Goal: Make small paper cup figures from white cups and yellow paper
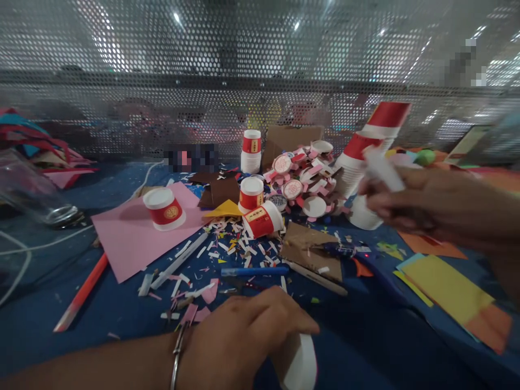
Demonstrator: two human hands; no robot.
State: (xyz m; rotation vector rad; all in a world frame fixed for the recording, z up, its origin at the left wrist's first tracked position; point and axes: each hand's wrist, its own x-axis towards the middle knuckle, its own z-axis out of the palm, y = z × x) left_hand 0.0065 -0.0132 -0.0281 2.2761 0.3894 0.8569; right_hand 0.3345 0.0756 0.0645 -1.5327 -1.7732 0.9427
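Observation:
My left hand (247, 336) is at the near edge of the blue table, fingers curled over a white paper cup (303, 363) lying on its side. My right hand (402, 203) is raised at the right and blurred; its fingers are closed round a white tube-like thing (384, 170) that I cannot name. Just behind that hand lies a tilted stack of red-and-white paper cups (365, 143). A single white cup (361, 214) sits under the right hand.
Pink paper (130, 238) with an upturned red-and-white cup (164, 208) lies left of centre. More cups (260, 216), cut cup pieces (300, 179), paper scraps, a blue pen (254, 271), brown card (312, 249), yellow and orange sheets (450, 287). A perforated metal screen (260, 81) stands behind.

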